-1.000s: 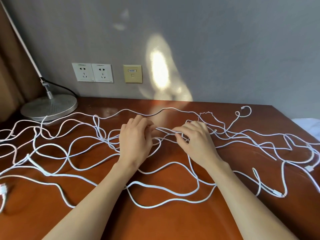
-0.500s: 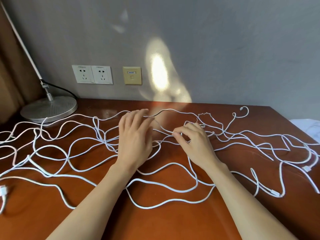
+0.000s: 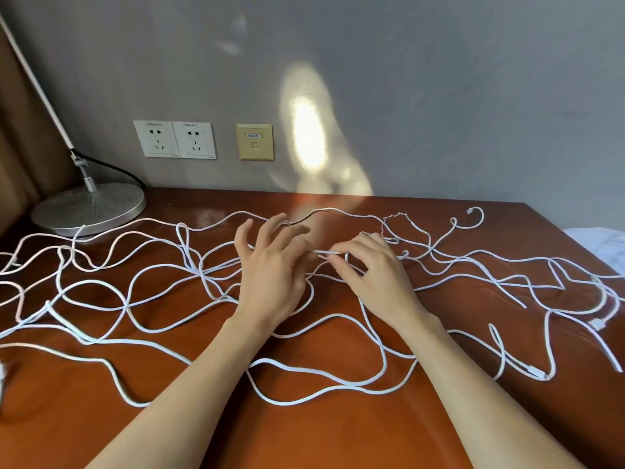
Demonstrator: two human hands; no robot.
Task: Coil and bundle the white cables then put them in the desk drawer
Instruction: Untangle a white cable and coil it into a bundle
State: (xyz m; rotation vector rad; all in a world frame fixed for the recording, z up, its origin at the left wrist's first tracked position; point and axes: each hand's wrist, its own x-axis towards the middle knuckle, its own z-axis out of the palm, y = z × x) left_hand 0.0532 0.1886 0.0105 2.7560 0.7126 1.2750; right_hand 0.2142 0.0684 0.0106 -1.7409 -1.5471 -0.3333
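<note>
**A:** Nearest entry?
**B:** The desk [image 3: 338, 434], brown top. On it, white cables [image 3: 203, 277]: loose, uncoiled, spread in crossing loops from the left edge to the right. Both forearms lie over the near loops. One connector plug [image 3: 541, 375] at near right.

**A:** Hands?
**B:** Mid-desk, side by side, near each other. The right hand [image 3: 378, 279] pinches one cable strand [image 3: 323, 253] between thumb and forefinger, raised just off the top. The left hand [image 3: 270, 275] is released, fingers spread, grasping nothing, over the tangle. Whether it touches a strand, I cannot tell.

**A:** The relation that matters?
**B:** The pinched strand runs left to right, from the right hand toward the left fingertips. The left hand is the nearer one to take it up. Judged: a first loop drawn between the two hands comes next.

**A:** Beyond the hands?
**B:** More cable ends at far right, with a thin crinkled wire [image 3: 394, 216] near them. A lamp base [image 3: 89, 208] sits far left. On the wall, twin wall sockets [image 3: 174, 139] and a data port plate [image 3: 254, 142].

**A:** Containers?
**B:** None in view. The desk drawer is not shown; nothing is bundled, nothing stowed.
</note>
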